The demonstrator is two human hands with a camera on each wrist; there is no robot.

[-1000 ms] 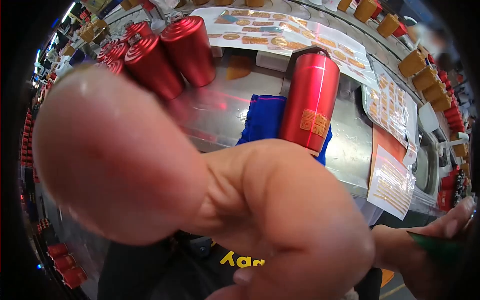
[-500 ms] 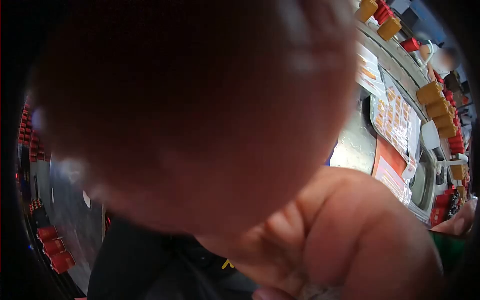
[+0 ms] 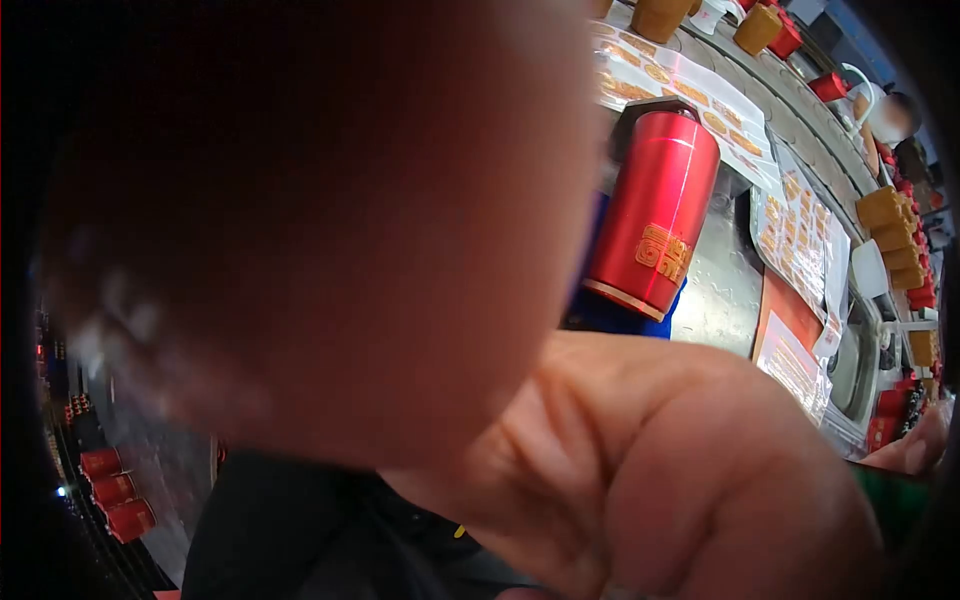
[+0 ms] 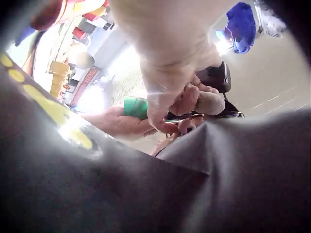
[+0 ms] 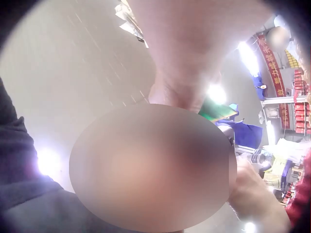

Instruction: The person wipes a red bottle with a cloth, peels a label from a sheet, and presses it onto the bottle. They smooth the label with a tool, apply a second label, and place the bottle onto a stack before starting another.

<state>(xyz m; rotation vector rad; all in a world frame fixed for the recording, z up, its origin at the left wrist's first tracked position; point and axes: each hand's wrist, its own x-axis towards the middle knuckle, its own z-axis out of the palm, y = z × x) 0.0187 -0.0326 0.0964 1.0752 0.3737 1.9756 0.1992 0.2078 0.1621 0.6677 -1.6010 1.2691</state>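
My left hand is raised right up to the head camera, its nearest part a dark blur over the left half of the head view. In the left wrist view the left hand has bent fingers beside a black device; I cannot tell whether they grip it. Part of my right hand shows at the right edge of the head view, near a green piece. Beyond the left hand, a red metallic bottle with gold lettering lies on a blue cloth.
Sheets of gold stickers lie on the metal worktop. Behind them runs a conveyor with brown blocks. A person is farther back. Several red containers stand at the lower left.
The left hand came closer to the head camera, darkening and covering the bottle, then shifted left so the bottle shows again. The red bottles at the back left are now hidden.
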